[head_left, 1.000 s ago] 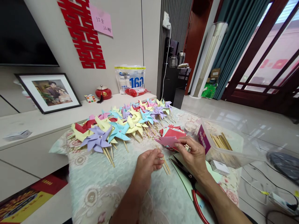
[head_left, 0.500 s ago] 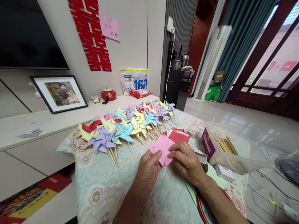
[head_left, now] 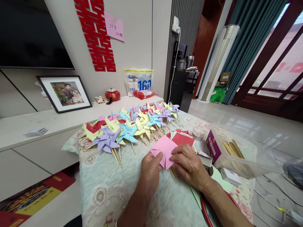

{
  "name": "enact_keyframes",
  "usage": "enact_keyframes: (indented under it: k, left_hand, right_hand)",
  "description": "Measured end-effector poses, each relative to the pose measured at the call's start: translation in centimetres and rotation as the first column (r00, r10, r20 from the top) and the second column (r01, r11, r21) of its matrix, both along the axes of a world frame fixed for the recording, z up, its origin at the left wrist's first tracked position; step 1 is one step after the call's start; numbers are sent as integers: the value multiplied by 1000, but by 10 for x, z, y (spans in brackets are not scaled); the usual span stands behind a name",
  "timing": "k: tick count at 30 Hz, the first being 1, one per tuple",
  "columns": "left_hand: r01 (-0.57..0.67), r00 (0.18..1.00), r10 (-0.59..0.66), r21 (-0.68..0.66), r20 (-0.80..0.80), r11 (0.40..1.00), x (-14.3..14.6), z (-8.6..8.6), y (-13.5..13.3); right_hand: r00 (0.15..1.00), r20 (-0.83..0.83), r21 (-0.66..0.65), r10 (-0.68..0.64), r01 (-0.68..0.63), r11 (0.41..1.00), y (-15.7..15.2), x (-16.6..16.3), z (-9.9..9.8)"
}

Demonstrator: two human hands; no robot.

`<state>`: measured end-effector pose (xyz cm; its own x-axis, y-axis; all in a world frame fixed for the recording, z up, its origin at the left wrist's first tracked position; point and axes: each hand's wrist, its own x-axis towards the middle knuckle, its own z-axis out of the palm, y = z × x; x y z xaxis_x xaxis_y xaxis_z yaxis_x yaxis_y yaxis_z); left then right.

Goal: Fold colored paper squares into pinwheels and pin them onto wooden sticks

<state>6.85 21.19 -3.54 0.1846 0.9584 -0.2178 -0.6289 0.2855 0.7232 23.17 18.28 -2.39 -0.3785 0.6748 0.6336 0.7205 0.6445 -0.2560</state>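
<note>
A pink paper square [head_left: 165, 150] with cut corners is held flat over the table between both hands. My left hand [head_left: 151, 170] pinches its near left edge with the thumb on top. My right hand [head_left: 189, 165] presses fingers on its right side. Thin wooden sticks [head_left: 174, 172] lie on the cloth just under my right hand. A stack of red and coloured paper squares [head_left: 181, 137] sits right behind the pink one.
Several finished paper pinwheels [head_left: 129, 126] on sticks lie in a row across the table's far side. A clear plastic box of wooden sticks [head_left: 233, 154] stands at the right, a small round jar [head_left: 198, 133] beside it. Red-handled scissors [head_left: 205, 211] lie under my right forearm.
My right hand brought the pink paper from the stack toward the middle. My left hand left the sticks and took hold of the paper's left edge.
</note>
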Motion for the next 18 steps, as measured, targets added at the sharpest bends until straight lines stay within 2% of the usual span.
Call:
enact_keyframes:
  k: [10, 18]
  left_hand:
    - [26, 999, -25, 24, -36, 999, 0, 1, -1]
    - [34, 997, -34, 7, -71, 999, 3, 4, -3]
  right_hand:
    - [998, -60, -63, -1, -3, 998, -3, -5, 4]
    - [990, -113, -140, -86, 70, 988, -2, -6, 3]
